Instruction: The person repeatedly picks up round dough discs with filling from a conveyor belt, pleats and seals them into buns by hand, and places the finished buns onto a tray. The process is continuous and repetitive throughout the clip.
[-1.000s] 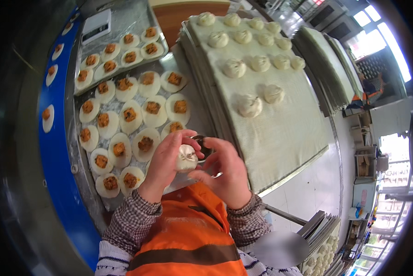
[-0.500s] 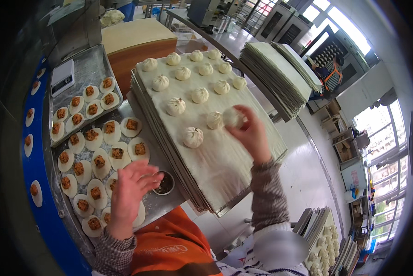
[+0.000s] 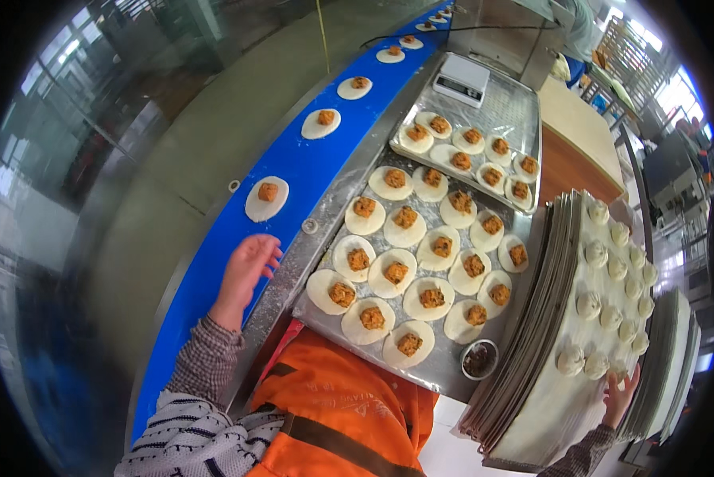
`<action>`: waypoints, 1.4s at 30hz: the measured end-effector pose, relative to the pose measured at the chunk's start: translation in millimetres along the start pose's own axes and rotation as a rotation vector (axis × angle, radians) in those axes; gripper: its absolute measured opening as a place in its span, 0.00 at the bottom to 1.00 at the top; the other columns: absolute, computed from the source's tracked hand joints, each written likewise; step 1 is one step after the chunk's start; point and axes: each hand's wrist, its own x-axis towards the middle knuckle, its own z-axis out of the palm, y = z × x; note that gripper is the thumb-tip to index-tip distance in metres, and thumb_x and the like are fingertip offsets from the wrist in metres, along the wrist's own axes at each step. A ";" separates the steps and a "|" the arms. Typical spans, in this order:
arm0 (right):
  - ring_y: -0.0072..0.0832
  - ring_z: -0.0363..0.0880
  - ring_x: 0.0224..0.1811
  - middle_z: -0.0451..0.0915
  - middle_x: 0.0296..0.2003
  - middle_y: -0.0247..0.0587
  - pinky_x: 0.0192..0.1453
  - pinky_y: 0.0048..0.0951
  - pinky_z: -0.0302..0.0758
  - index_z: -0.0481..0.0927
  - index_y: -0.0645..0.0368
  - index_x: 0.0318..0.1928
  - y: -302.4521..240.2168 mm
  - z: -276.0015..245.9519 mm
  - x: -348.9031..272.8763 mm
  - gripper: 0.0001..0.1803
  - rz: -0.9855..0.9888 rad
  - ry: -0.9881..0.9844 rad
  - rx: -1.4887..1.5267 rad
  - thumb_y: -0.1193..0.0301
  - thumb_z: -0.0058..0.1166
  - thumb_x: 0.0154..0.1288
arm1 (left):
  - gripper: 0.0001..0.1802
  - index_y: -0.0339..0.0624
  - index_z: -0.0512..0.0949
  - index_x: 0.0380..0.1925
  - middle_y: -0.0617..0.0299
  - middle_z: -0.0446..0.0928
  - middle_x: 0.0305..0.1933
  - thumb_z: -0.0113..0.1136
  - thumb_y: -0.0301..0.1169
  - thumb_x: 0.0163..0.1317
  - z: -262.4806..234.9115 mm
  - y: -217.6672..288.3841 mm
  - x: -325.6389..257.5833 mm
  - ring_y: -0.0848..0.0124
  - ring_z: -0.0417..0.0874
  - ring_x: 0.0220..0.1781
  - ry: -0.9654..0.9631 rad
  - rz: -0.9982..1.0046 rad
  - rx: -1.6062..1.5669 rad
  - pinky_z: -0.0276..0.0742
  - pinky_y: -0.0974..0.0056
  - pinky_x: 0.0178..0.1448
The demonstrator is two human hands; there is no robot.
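L hand (image 3: 245, 270), open and empty, reaches along the belt (image 3: 293, 171) toward a filled wrapper (image 3: 267, 198) at 1 o'clock. R hand (image 3: 621, 395), open, rests on the bun tray (image 3: 532, 413); next likely calls for lifting that wrapper w/o spilling filling.

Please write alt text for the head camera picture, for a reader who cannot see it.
A person's left hand reaches over a blue conveyor belt carrying filled dough rounds, while the right hand touches a cloth-covered tray of shaped buns. Between them, more filled rounds lie on a metal table.

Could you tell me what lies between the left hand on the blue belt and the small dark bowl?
In the head view, between the left hand and the bowl lies the floured metal table, covered with filled dough rounds.
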 end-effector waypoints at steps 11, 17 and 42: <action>0.09 0.68 0.23 0.77 0.50 0.35 0.21 0.11 0.59 0.71 0.58 0.59 -71.7 -28.2 -89.1 0.20 -0.187 0.064 -0.068 0.72 0.52 0.67 | 0.47 0.26 0.66 0.58 0.41 0.72 0.57 0.65 0.56 0.50 7.4 50.7 218.3 0.56 0.75 0.58 0.186 0.105 0.531 0.71 0.59 0.58; 0.11 0.68 0.26 0.78 0.46 0.34 0.28 0.14 0.65 0.74 0.62 0.56 -124.0 4.9 -157.4 0.17 -0.184 0.001 -0.090 0.75 0.50 0.66 | 0.49 0.19 0.68 0.53 0.38 0.70 0.58 0.71 0.52 0.41 -25.3 34.1 264.1 0.54 0.78 0.54 -0.122 -0.058 0.917 0.75 0.60 0.53; 0.33 0.82 0.31 0.81 0.35 0.49 0.35 0.32 0.78 0.74 0.63 0.50 -131.1 211.8 -270.8 0.21 -0.066 -0.506 -0.005 0.70 0.61 0.57 | 0.22 0.35 0.69 0.55 0.55 0.76 0.51 0.57 0.29 0.61 -156.0 -66.5 170.0 0.64 0.80 0.49 -0.268 -0.326 0.014 0.78 0.59 0.51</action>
